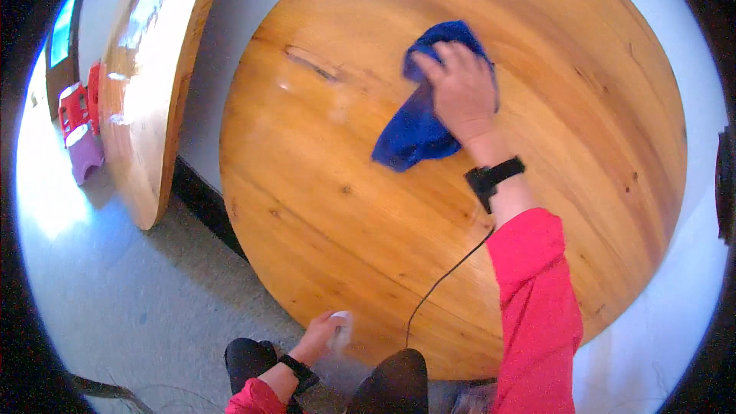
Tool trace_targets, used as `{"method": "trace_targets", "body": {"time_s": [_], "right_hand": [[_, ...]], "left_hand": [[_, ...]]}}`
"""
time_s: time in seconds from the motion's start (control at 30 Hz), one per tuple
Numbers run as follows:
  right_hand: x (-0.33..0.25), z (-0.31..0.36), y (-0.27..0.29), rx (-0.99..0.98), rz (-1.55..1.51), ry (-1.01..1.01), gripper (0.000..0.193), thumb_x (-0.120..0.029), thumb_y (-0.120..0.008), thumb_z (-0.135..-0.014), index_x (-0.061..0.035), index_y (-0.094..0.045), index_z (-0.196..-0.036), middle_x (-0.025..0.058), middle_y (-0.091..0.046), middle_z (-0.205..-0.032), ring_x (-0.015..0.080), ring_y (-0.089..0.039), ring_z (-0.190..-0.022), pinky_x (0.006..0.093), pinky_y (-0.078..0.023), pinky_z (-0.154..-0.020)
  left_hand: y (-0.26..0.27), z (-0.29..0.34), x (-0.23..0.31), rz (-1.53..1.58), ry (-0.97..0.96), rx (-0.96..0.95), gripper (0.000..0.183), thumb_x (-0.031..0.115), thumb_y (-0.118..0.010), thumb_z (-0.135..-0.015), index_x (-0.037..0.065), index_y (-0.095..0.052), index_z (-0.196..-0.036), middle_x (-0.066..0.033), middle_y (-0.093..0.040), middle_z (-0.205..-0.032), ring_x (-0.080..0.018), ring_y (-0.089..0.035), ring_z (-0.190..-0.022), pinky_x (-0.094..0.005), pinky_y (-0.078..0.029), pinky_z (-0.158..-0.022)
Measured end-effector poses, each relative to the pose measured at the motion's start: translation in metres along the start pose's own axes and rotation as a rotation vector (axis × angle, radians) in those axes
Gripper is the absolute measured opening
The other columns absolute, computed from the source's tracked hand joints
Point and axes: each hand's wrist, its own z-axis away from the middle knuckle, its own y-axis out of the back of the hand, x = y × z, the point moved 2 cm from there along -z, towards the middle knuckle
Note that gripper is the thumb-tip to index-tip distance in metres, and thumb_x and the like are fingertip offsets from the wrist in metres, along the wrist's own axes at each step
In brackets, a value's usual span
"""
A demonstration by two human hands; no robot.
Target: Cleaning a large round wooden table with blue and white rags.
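Cloth (418, 134), blue, beneath spread right hand (465, 93) on round wooden table (337, 238); left hand (316, 339) closed around white object (342, 323)

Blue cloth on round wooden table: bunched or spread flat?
Bunched: the blue fabric cloth looks rumpled, narrowing beside the right hand.

On my left I see a glossy wooden panel (149, 69) with a curved edge, bright patches of light glaring off it. Past it I make out red plastic pieces (75, 111), a purple one (84, 155) beside them, and a dark frame around a cyan-bright pane (61, 34). Strong light washes out the far grey floor (207, 284). A pale wall (234, 11) rises behind the panel, with a dark strip (203, 199) low down.
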Motion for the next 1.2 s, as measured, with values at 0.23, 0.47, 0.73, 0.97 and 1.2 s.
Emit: {"method": "trace_targets", "body": {"time_s": [0.23,0.47,0.73,0.97,1.2], "right_hand": [[0.131,0.064,0.086,0.025,0.327,-0.287,0.050,-0.009,-0.057,-0.079,-0.0257,-0.058,-0.127,0.0083,-0.057,-0.123,0.0298,-0.052,-0.116,0.0441,-0.043,-0.097],[0.171,0.176,0.143,-0.046,0.376,-0.514,0.056,-0.010,-0.058,-0.083,-0.0225,-0.049,-0.136,0.0127,-0.050,-0.133,0.0350,-0.046,-0.122,0.0456,-0.037,-0.105],[0.160,0.252,0.166,-0.036,0.379,-0.598,0.052,-0.009,-0.055,-0.085,-0.0134,-0.047,-0.137,0.0173,-0.045,-0.137,0.0373,-0.040,-0.127,0.0478,-0.030,-0.109],[0.152,0.283,0.180,-0.059,0.395,-0.664,0.050,-0.010,-0.053,-0.087,-0.0100,-0.046,-0.137,0.0189,-0.045,-0.136,0.0375,-0.040,-0.127,0.0495,-0.029,-0.108],[0.142,0.325,0.181,-0.051,0.414,-0.703,0.052,-0.012,-0.056,-0.084,-0.0072,-0.047,-0.135,0.0205,-0.047,-0.134,0.0397,-0.042,-0.125,0.0506,-0.031,-0.107]], "left_hand": [[0.009,-0.018,-0.016,-0.079,-0.071,0.031,0.035,0.021,-0.056,-0.088,0.003,-0.057,-0.118,-0.0047,-0.063,-0.090,-0.0162,-0.063,-0.073,-0.0324,-0.051,-0.058],[-0.009,-0.005,-0.011,-0.037,-0.096,0.031,0.031,0.021,-0.055,-0.089,0.002,-0.058,-0.113,-0.0041,-0.063,-0.087,-0.0158,-0.062,-0.070,-0.0304,-0.050,-0.057],[-0.003,-0.011,-0.022,-0.064,-0.062,0.030,0.023,0.022,-0.058,-0.089,0.004,-0.060,-0.103,-0.0028,-0.062,-0.081,-0.0150,-0.062,-0.065,-0.0295,-0.048,-0.052],[-0.011,-0.012,-0.019,-0.080,-0.034,0.005,0.025,0.022,-0.058,-0.089,0.003,-0.060,-0.105,-0.0028,-0.062,-0.082,-0.0147,-0.062,-0.064,-0.0288,-0.048,-0.052],[0.004,-0.034,-0.036,0.016,-0.028,-0.019,0.025,0.018,-0.057,-0.088,0.004,-0.061,-0.109,-0.0037,-0.063,-0.087,-0.0164,-0.063,-0.070,-0.0309,-0.051,-0.056]]}}
